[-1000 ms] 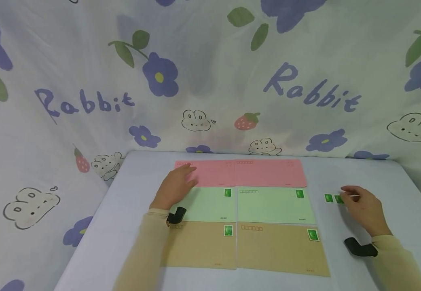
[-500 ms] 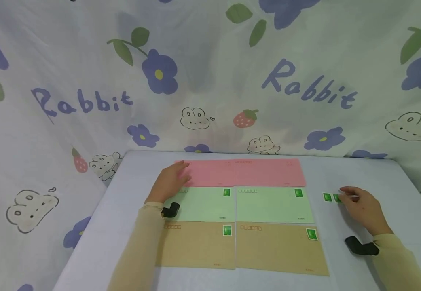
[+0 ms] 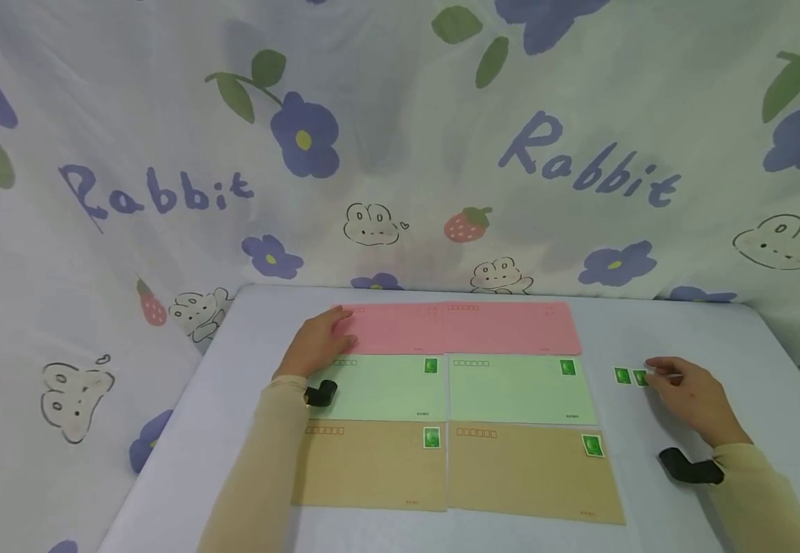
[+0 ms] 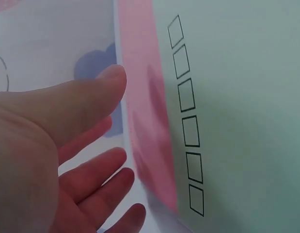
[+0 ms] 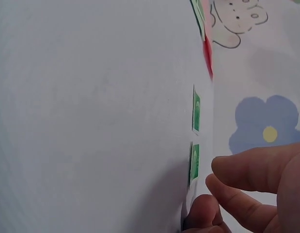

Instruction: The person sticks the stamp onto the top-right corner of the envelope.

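My left hand (image 3: 311, 347) is over the left end of the left pink envelope (image 3: 393, 329), its wrist above the left green envelope (image 3: 386, 395). In the left wrist view, the thumb and fingers are spread apart, holding nothing. My right hand (image 3: 698, 399) hovers at the right stamp (image 3: 640, 377) of a pair of green stamps lying on the white table (image 3: 690, 326). The right wrist view shows thumb and fingertips close together, just off the nearer stamp (image 5: 195, 162), with a small gap. The other stamp (image 3: 622, 375) lies to its left.
Beside the left pink envelope lies the right pink envelope (image 3: 513, 330). A stamped right green envelope (image 3: 517, 395) lies below it. Nearest me are the stamped left brown envelope (image 3: 375, 472) and right brown envelope (image 3: 527, 480). A patterned cloth (image 3: 400, 138) hangs behind the table.
My left hand has drawn left toward the pink envelope's left end, uncovering more of the envelopes. The right hand has stayed almost still by the stamps.
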### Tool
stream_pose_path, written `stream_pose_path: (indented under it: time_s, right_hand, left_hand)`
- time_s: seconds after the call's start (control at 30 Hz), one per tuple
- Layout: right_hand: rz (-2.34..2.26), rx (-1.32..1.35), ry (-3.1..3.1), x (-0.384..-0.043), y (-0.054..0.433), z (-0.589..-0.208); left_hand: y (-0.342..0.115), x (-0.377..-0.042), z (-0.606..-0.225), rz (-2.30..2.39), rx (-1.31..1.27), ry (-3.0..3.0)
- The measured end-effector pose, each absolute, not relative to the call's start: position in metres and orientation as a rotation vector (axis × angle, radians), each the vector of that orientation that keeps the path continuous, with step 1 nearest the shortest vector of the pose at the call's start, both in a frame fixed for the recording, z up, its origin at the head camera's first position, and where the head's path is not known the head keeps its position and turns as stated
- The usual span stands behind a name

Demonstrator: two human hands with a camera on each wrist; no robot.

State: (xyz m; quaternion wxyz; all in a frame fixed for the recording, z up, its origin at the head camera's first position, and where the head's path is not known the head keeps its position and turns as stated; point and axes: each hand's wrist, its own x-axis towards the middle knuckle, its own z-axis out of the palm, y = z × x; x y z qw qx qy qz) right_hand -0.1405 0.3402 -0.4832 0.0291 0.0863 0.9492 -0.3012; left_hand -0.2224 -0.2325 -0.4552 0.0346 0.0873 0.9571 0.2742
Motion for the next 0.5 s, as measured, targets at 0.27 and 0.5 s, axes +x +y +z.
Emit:
stream_pose_path:
  time_s: [0.27, 0.5]
  right_hand:
    - [-0.908, 0.223, 2.922, -0.1434, 0.3424, -0.4802]
    - [-0.88, 0.185, 2.915, -0.1452, 0.3453, -0.477]
  left_hand:
    - [-0.2312, -0.2265, -0.4598, 0.768, 0.283, 2.922]
    - [-0.2298, -0.2289, -0.4641, 0.725, 0.302, 2.929]
